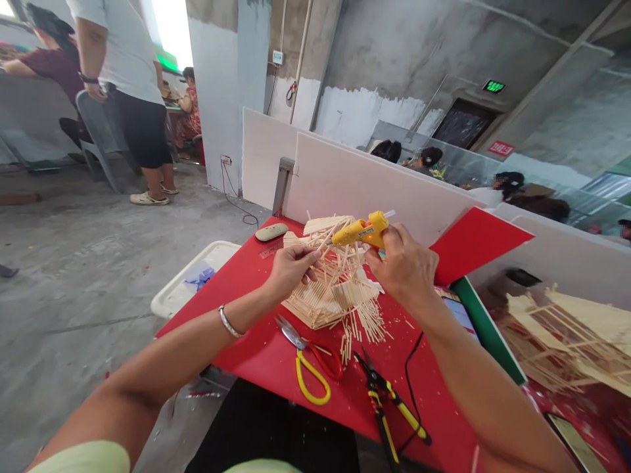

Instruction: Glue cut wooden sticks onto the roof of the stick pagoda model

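Observation:
My right hand (407,263) is wrapped round the handle of a yellow hot glue gun (359,231), and a clear glue stick pokes out of its back end. The gun's nozzle points left, close to the fingertips of my left hand (292,266). Those fingers are pinched on what looks like a thin wooden stick, largely covered by the fingers and nozzle. Beneath both hands, a model built of pale wooden sticks (310,305) rests on the red table (236,328). Loose cut sticks (369,322) lie in a pile at its right front.
Scissors (308,368) with red and yellow handles and black-and-yellow pliers (389,404) lie at the near edge. A glasses case (271,232) sits at the far left corner. White partition boards (365,190) stand behind. Another stick model (566,335) is at right. People are in the background.

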{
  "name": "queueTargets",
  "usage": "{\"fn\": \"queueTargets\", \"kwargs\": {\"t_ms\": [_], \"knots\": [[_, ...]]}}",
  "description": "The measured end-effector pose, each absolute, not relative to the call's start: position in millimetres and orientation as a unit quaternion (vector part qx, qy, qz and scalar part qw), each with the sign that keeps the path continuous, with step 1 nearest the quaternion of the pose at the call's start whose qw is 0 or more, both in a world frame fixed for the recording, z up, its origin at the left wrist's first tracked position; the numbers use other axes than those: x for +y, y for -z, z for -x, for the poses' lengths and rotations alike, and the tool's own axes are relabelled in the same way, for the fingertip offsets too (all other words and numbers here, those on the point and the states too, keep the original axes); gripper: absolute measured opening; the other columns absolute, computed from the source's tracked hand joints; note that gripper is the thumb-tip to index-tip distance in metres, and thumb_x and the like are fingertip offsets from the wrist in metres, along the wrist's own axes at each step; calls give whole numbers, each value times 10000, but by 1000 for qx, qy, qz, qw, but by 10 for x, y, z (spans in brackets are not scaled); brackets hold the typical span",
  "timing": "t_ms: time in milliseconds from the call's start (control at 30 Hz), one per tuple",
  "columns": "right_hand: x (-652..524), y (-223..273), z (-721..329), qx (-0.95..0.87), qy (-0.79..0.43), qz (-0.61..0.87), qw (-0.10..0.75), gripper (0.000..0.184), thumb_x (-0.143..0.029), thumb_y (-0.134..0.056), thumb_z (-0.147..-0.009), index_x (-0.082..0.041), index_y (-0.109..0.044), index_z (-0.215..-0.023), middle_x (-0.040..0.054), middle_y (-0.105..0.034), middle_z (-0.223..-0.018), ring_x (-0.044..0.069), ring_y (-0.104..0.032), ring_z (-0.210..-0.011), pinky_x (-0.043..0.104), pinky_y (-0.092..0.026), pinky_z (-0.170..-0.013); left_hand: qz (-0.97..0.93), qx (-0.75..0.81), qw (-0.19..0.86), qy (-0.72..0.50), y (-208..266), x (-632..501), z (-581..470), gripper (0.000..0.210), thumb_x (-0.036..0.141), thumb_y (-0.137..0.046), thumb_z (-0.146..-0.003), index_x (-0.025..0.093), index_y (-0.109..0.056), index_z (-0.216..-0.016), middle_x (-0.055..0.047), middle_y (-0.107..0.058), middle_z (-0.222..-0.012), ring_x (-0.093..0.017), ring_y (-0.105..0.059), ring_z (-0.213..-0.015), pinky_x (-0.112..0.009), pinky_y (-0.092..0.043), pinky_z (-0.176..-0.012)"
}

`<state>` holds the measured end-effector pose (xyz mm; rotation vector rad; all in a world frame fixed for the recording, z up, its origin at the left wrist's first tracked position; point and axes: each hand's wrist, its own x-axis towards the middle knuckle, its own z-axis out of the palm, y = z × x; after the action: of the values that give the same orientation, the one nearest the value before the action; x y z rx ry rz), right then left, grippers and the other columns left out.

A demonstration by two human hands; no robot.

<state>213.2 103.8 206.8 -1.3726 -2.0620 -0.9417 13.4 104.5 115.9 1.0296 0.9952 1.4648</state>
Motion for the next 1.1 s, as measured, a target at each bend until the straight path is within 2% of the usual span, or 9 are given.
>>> {"fn": "queueTargets", "kwargs": {"t_ms": [500, 867, 1100], "knots": [[1024, -2050, -2130, -747, 353, 504, 251, 300, -315, -517, -852, -174, -612, -1099, 55, -638, -931, 119, -434, -609, 310, -114, -545, -407, 398, 561, -600, -1188, 1037, -174, 231, 336, -752, -797, 120, -674, -825, -30, -678, -678, -81, -584, -402, -176, -354, -333], [999, -2160, -2275, -700, 359, 544, 292, 335, -441, -526, -863, -163, -601, -1034, 74, -605, -955, 123, -418, -646, 321, -121, -547, -402, 383, 605, -570, -1185, 1106, -146, 222, 328, -767, -785, 132, -661, -788, -36, -675, -701, -90, -605, -431, -182, -360, -341], [982, -2268, -2338, -673, 361, 564, 314, 304, -392, -531, -837, -164, -600, -1027, 91, -608, -958, 165, -484, -706, 321, -144, -561, -378, 384, 634, -555, -1212, 1129, -151, 211, 306, -780, -775, 132, -662, -764, -54, -685, -713, -97, -601, -425, -195, -334, -339]]}}
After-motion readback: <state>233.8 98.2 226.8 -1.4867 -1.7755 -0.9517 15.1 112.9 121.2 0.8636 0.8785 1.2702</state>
